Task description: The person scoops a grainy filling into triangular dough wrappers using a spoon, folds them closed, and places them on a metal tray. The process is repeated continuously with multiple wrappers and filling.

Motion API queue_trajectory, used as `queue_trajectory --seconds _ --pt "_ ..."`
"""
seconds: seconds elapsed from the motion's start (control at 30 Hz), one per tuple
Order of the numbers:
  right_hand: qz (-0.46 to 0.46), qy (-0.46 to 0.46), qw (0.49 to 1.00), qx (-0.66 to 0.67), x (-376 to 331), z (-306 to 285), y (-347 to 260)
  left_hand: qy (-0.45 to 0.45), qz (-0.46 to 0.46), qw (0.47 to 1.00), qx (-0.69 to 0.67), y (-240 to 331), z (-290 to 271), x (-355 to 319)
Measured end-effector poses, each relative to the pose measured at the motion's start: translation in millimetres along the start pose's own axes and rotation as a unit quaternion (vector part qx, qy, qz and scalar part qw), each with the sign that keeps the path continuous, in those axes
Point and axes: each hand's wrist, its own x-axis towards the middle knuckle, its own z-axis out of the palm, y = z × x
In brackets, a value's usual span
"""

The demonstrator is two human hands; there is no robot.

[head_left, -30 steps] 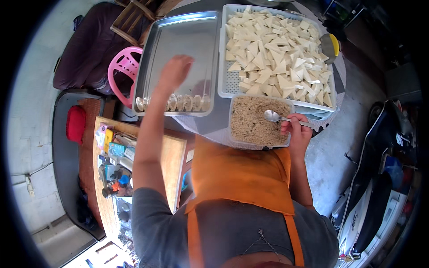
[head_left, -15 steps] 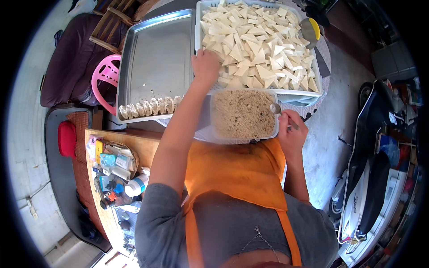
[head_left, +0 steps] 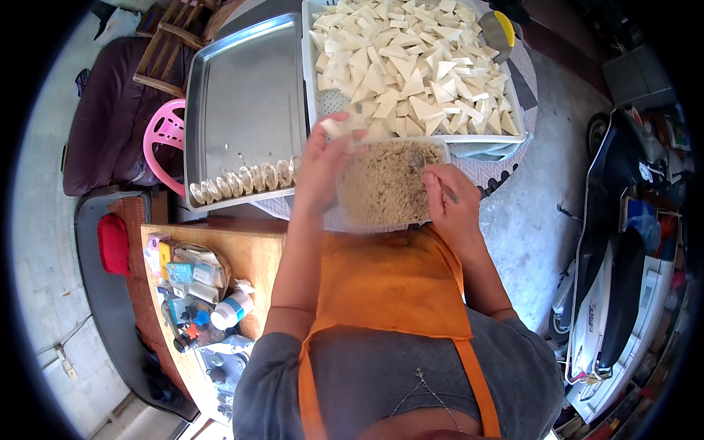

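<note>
Head view: left hand pinches a pale triangular wrapper above the near edge of the white tray heaped with such wrappers. Right hand is closed on a spoon, its bowl in the tub of brown crumbly filling. Left of the tub, a metal tray carries a row of filled pieces along its near edge.

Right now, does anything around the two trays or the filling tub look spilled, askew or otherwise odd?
Nothing stands out. The left hand holds a pale triangle piece above the filling tub; the right hand grips a spoon. Filled pieces sit in one neat row on the metal tray.
</note>
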Motion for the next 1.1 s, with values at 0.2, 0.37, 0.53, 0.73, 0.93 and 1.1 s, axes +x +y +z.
queue_trajectory --seconds 0.2,0.37,0.53,0.73,0.93,1.1 --pt "-0.111 0.007 0.992 0.065 -1.3 -4.4 -15.5 -0.099 -0.050 0.994 -0.011 -11.0 23.6 -25.6" --pt "-0.128 -0.011 0.990 0.062 -7.1 1.0 -20.9 -0.119 -0.031 0.992 0.035 -22.8 23.9 -25.5" --pt "-0.132 -0.019 0.990 0.037 -8.9 2.2 -23.0 -0.116 -0.002 0.989 0.090 -24.5 24.8 -28.7" --pt "-0.142 -0.046 0.989 0.010 -11.6 4.2 -23.2 -0.121 0.095 0.969 0.193 -25.3 31.3 -32.2" --pt "-0.083 -0.029 0.994 0.063 -13.9 15.3 -13.6 -0.116 0.076 0.975 0.172 -36.8 32.6 -33.1" --pt "0.123 0.025 0.985 0.115 0.7 0.7 -3.3 -0.051 0.059 0.994 0.076 -30.0 20.0 -24.0"
